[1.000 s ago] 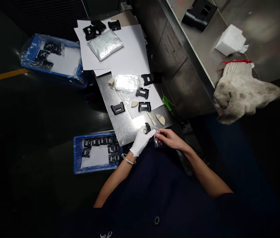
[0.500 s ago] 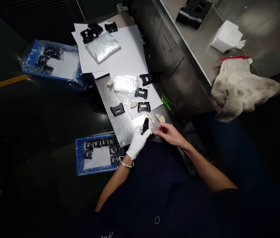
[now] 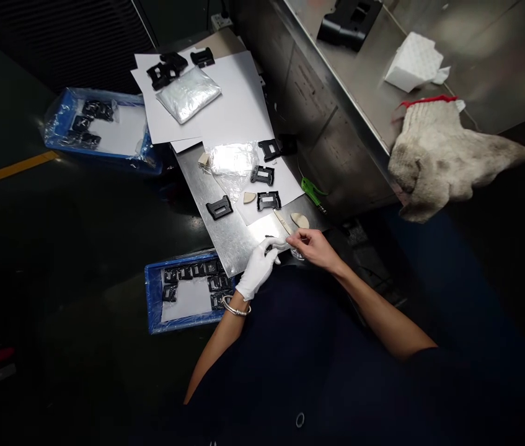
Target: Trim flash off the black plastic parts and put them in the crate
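My left hand [image 3: 258, 266], in a white glove, is closed around a small black plastic part [image 3: 269, 238]. Its fingers hide nearly all of the part. Beside it my bare right hand [image 3: 314, 249] pinches a clear plastic bag [image 3: 297, 253], whose film shows just below the fingertips. The fingertips of both hands almost meet at the near edge of the metal table. A narrow beige strip with markings [image 3: 283, 222] lies just beyond them, next to a rounded beige pad [image 3: 299, 220]. Farther on lie a black frame-shaped part [image 3: 268, 201] and another black frame [image 3: 219, 208].
At left stand a blue bin [image 3: 153, 300] and a farther blue bin [image 3: 64, 121], both with wrapped black parts. A silvery packet [image 3: 188, 94] rests on white paper. A green air gun [image 3: 311, 189] hangs by the table's right side. A soiled glove [image 3: 434, 161] hangs over the steel counter's edge.
My left hand has turned, with its fingers folding over the black part, which stood upright and more visible before. The right hand still pinches the bag close by. The view has shifted slightly.
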Tool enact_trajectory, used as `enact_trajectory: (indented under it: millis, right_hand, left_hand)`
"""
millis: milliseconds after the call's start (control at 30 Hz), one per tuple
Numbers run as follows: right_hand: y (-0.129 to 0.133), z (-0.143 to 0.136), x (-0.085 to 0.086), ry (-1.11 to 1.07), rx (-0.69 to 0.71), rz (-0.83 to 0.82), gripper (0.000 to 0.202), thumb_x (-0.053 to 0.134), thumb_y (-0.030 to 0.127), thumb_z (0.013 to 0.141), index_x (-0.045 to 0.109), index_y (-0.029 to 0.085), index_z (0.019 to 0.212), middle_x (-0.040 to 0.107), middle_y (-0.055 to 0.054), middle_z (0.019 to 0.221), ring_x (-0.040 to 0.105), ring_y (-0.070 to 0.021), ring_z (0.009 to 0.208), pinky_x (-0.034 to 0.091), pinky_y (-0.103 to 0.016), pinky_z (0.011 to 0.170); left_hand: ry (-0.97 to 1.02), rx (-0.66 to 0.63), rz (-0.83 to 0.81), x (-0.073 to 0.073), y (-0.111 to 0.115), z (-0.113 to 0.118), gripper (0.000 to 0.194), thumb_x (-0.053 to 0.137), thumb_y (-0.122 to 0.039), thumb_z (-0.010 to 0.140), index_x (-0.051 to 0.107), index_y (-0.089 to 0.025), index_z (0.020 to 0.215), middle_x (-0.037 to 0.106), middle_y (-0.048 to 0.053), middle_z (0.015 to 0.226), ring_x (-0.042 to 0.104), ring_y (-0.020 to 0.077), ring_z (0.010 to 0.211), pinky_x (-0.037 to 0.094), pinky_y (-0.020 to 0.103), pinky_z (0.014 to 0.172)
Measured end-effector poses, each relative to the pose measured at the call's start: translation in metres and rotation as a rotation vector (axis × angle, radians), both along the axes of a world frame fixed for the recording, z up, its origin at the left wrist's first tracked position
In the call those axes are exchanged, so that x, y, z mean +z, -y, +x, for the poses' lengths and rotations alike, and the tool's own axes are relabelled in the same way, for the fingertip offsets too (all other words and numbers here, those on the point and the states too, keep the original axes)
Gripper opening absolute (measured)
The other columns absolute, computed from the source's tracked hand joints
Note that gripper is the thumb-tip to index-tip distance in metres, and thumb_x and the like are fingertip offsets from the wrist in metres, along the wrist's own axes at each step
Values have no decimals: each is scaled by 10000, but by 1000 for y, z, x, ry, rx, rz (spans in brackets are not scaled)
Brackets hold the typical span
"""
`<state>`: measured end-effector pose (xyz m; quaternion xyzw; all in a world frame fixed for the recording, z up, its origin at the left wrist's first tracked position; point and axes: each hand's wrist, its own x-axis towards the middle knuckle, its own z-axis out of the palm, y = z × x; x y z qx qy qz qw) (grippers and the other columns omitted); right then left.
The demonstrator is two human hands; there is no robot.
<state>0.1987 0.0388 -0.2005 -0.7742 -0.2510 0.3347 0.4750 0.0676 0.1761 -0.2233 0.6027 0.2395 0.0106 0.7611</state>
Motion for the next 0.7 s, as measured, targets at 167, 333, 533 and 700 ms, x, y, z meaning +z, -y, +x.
enact_trajectory:
  millis: [167,333,533,700]
  right_hand:
    - [1,-6,12,106,89,-18,500,655,655,881,585,196,697,543,14,619,433,-113,561,333,-267,544]
    - [-2,-6,16,121,44,-22,600,664,712,841,468,208,580,418,39,537,346,-102,544,294,-269,534]
    - [-1,-6,32,56,190,45,392,574,546,958,665,188,825,659,-28,772,527,-143,674,393,-279,636]
    - [2,-7,26,87,146,-26,401,690,538,875,581,198,692,581,12,635,459,-117,584,337,-266,558]
  left_hand:
    - [11,-11,40,10,-2,4,309,548,-438,983,671,-164,1055,623,5,765,580,147,722,485,297,814]
    - [32,-50,23,17,0,5,390,529,-516,999,685,-168,1079,609,9,728,589,178,754,488,315,822]
    - [43,-11,40,19,2,3,329,556,-479,994,688,-179,1011,656,40,847,605,192,849,492,316,846]
    - [5,4,65,24,1,4,364,557,-512,982,678,-169,960,637,21,781,581,164,739,482,305,777]
